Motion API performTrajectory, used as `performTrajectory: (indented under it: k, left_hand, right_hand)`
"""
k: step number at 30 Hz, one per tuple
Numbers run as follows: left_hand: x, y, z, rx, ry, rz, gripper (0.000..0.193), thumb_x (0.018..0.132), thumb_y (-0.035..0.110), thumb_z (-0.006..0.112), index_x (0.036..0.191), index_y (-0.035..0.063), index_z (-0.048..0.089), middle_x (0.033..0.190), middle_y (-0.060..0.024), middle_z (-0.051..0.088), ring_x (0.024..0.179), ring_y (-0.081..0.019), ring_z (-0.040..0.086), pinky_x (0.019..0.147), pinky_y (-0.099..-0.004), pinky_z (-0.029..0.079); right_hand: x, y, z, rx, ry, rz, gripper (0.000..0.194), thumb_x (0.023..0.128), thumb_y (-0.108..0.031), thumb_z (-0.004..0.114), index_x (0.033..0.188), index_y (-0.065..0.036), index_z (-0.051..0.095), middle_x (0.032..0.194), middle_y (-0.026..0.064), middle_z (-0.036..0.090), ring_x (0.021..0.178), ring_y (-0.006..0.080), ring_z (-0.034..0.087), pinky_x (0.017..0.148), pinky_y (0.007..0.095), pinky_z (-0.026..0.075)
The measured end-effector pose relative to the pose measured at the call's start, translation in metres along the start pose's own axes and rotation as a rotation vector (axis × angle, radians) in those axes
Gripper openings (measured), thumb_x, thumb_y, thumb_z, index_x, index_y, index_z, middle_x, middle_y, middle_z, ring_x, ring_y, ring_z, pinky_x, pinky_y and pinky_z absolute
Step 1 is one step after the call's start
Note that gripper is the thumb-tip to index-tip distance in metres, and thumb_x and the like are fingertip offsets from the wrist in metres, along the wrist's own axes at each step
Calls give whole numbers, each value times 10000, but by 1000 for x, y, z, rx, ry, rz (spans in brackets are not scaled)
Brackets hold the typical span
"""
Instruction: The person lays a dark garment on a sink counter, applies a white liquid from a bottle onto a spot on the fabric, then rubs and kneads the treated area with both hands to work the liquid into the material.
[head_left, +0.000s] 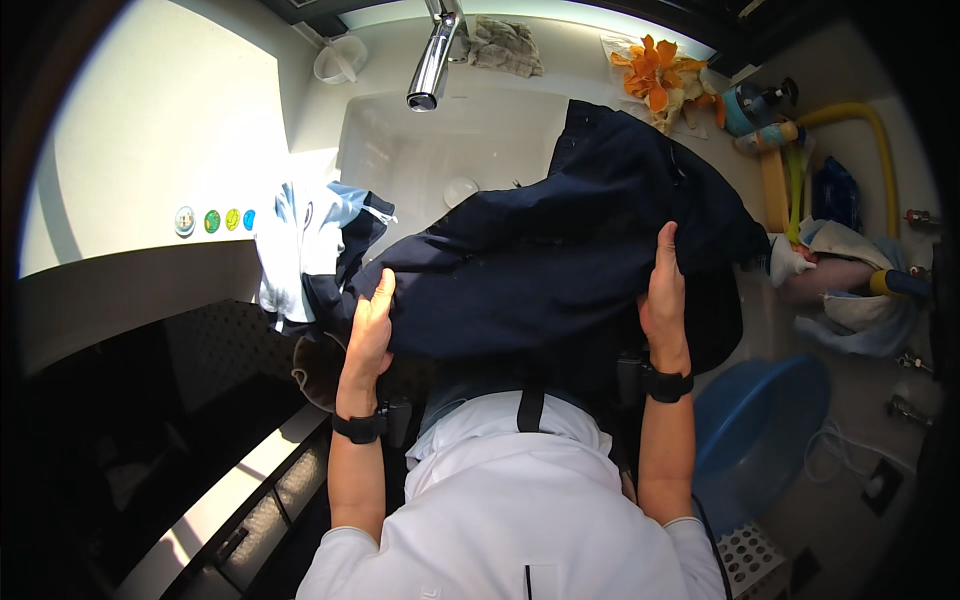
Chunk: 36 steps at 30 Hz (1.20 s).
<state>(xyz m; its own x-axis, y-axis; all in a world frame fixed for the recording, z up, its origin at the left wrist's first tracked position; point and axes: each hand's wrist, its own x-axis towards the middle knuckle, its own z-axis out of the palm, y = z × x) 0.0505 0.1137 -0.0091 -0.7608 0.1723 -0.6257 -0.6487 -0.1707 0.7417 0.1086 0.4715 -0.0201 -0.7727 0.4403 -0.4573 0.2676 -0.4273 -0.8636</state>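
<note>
A dark navy garment (517, 277) stretches between my two hands, over the front of a white washbasin (442, 124). My left hand (372, 322) grips its left end, thumb up, with most of the fingers hidden behind the cloth. At the other side, my right hand (663, 289) holds the fabric in the same way, its fingers largely out of sight. The garment's upper part drapes over the basin's right rim and onto the counter. Just beyond my left hand, a light blue and navy garment (307, 247) hangs over the counter's edge.
A chrome faucet (435, 64) rises behind the basin, beside a grey cloth (505, 46). Orange peels (656, 71) lie on paper at the back right. Bottles (750, 105) and a yellow hose (885, 150) stand along the right. A blue plastic basin (765, 435) leans below.
</note>
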Motion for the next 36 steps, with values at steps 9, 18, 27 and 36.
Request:
performTrajectory:
  k: [9, 18, 27, 36]
  left_hand:
    - [-66, 36, 35, -515, -293, -3, 437, 1050, 225, 405, 1327, -97, 508, 1329, -205, 588, 1223, -306, 587, 1073, -414, 451]
    - [-30, 30, 116, -440, -149, -50, 502, 1068, 299, 339, 1448, -23, 408, 1418, -149, 527, 1304, -264, 517, 1127, -380, 383]
    - [-36, 1, 170, 96, -317, 189, 470, 1066, 401, 366, 1243, 13, 564, 1078, -29, 591, 952, -92, 523, 856, -242, 421]
    - [-30, 26, 179, 252, -391, 290, 534, 1046, 255, 332, 1479, -57, 335, 1547, -208, 349, 1444, -258, 314, 1165, -337, 215]
  right_hand:
    - [-37, -10, 24, 145, -78, 94, 595, 1058, -454, 388, 1343, 54, 507, 1307, 128, 603, 1184, 212, 594, 1039, 326, 465]
    - [-77, 6, 63, -17, -262, 123, 618, 1066, -487, 301, 1367, 17, 495, 1349, 75, 572, 1217, 160, 554, 1044, 280, 426]
    - [-79, -19, 99, -112, -190, 273, 756, 1028, -590, 330, 1368, 69, 471, 1426, 147, 475, 1344, 185, 425, 1117, 263, 294]
    - [-77, -12, 101, -197, -268, -288, 664, 1077, -467, 293, 1531, 15, 240, 1301, 93, 548, 1183, 148, 514, 1050, 292, 384]
